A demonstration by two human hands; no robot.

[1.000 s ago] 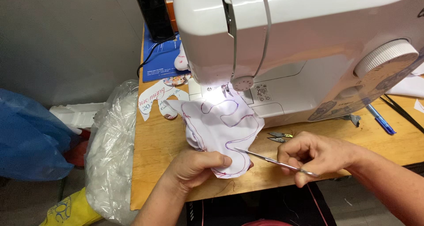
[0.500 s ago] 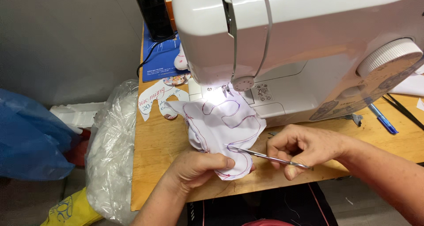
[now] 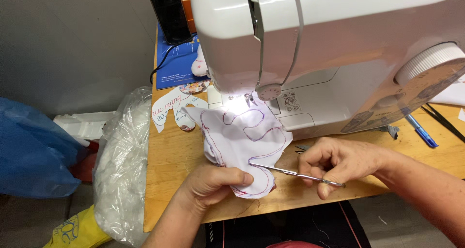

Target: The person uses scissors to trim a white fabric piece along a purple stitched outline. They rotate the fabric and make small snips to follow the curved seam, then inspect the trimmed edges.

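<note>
A white sewing machine (image 3: 339, 49) stands on the wooden tabletop (image 3: 169, 165), and in front of it lies a white fabric piece (image 3: 242, 141) with red and blue stitching, its near edge pinched in the left hand (image 3: 213, 182), while the right hand (image 3: 339, 161) closes on thin metal tweezers (image 3: 290, 173) whose tip touches the fabric.

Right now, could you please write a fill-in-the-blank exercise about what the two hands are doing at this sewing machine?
1. The right hand holds thin metal ____ whose tips touch the fabric.
2. The left hand presses down a piece of ____ fabric marked with a stitched outline.
3. The sewing machine stands on a ____ table.
4. A clear bag of white stuffing sits at the table's ____ edge.

Missing words: scissors; white; wooden; left
</note>
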